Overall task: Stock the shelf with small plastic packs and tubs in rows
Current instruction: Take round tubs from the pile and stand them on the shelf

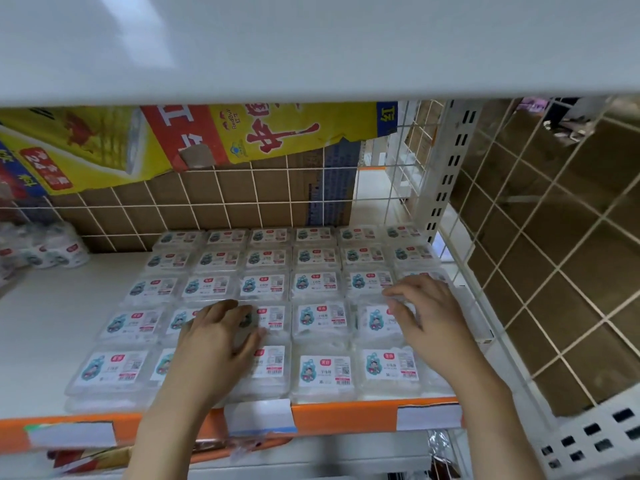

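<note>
Covering several packs (323,320), the left hand (214,344) and right hand (429,323) rest with relaxed fingers, grip unclear.

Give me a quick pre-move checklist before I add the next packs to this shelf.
1. Left hand free to pick: cannot tell, fingers curl over a pack.
2. Right hand free: cannot tell, it lies on the right-column packs.
3. Rows straight: ok.
4. Bare shelf left of the grid: ok.
5. Tubs at back left clear of that space: ok.
6. Fresh stock within reach: cannot tell, none in view.
</note>
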### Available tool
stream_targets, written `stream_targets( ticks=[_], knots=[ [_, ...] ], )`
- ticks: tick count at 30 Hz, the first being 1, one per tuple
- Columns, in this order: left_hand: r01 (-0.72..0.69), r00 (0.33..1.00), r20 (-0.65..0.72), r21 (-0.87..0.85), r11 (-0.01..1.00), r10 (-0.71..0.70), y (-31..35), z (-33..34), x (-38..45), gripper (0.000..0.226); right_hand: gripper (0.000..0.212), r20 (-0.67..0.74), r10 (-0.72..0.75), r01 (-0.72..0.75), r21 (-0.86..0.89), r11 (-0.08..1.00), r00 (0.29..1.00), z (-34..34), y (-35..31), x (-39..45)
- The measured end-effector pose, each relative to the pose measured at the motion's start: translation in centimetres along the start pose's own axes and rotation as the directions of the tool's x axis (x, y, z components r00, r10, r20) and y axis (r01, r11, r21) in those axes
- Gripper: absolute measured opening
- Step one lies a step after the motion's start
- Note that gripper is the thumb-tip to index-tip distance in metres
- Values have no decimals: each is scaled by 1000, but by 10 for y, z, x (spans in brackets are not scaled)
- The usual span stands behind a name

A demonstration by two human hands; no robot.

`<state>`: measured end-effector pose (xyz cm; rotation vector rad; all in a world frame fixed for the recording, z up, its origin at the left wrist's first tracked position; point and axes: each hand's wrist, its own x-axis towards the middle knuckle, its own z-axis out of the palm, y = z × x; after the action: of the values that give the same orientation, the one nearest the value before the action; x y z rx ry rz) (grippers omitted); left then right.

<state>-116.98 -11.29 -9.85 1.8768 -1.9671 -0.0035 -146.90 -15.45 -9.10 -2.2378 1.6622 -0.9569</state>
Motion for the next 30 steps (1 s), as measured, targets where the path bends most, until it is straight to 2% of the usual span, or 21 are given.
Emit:
stream_targets(
  ticks=[5,8,14,18,21,24,30],
  knots=[
    [-8,1000,-14,12,1000,8,0,0,-1,54,36,-30,-6,4,-70,998,1000,14,-6,-3],
    [-12,1000,-2,24,1000,12,0,0,0,54,44,9,65,-64,-58,996,998,22,-8,-6],
    [-27,1000,10,52,998,26,-2,-2,0,50,44,5,110,-109,-111,988,994,29,-13,-10],
    [-42,998,40,43,998,41,-7,-3,-1,49,53,48,147,-140,-113,984,988,33,-19,-14],
    [-43,998,49,5,999,42,-18,-7,-2,50,58,-21,113,-115,-137,984,993,35,-28,-12],
    [-25,998,50,-2,1000,25,-36,-17,-4,52,45,-63,67,-74,-109,991,996,41,-51,-2],
    [23,999,47,-3,1000,-23,-99,-53,-17,54,45,-10,-16,15,-37,999,1000,86,-130,16]
  ],
)
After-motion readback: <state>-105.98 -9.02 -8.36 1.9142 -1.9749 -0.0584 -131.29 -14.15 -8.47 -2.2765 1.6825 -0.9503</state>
